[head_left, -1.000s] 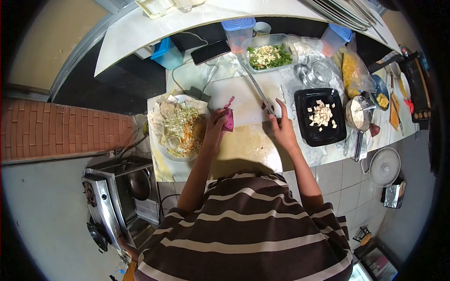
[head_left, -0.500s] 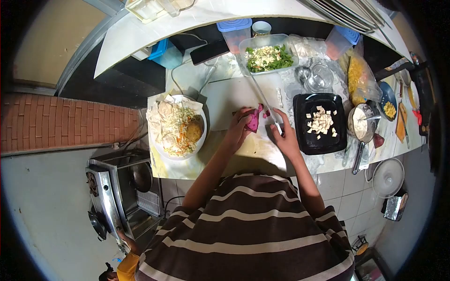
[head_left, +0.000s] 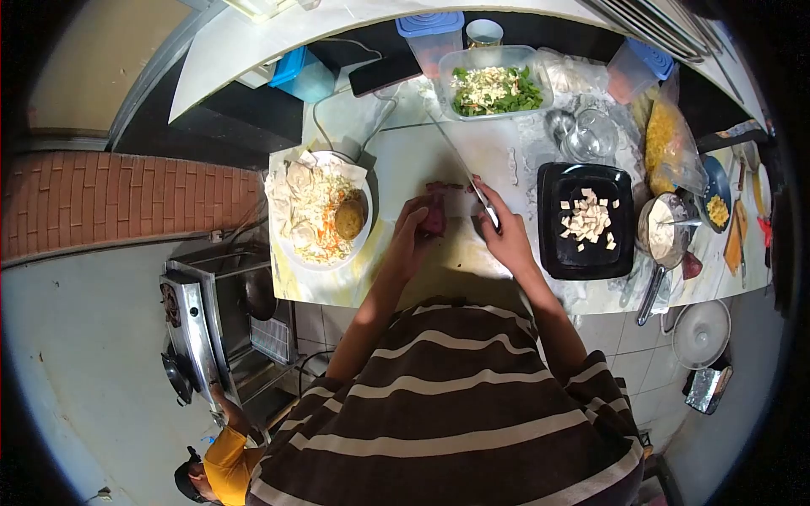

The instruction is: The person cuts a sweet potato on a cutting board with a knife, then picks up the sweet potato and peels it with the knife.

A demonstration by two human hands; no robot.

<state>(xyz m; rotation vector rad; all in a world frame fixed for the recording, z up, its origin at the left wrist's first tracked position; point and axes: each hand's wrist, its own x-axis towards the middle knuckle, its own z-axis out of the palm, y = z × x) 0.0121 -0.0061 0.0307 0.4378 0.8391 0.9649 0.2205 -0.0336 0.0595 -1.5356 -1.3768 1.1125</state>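
My left hand (head_left: 410,234) is closed around a chunk of purple sweet potato (head_left: 434,218), keeping it on the pale cutting board (head_left: 396,160). In my right hand (head_left: 508,239) is a long kitchen knife (head_left: 465,168), gripped by the handle, its blade slanting away toward the back left. Small purple pieces (head_left: 447,187) lie on the board just beyond the chunk, close to the blade. Right of the board, a black square tray (head_left: 585,266) holds white cubes. A white plate (head_left: 364,226) with shredded vegetables, wrappers and a round yellowish item stands to the left.
At the back are a clear container (head_left: 540,59) of chopped greens, a phone (head_left: 384,76) and a blue-lidded tub (head_left: 430,38). A pan of white paste (head_left: 664,240) and a bag of yellow food (head_left: 663,139) are right. Someone in a yellow shirt (head_left: 226,464) is near the stove (head_left: 187,325).
My left hand has lowered and turned the purple chunk, so its bright face no longer shows. Purple pieces now lie in a row beyond it. The knife stays in my right hand; the view has shifted slightly.
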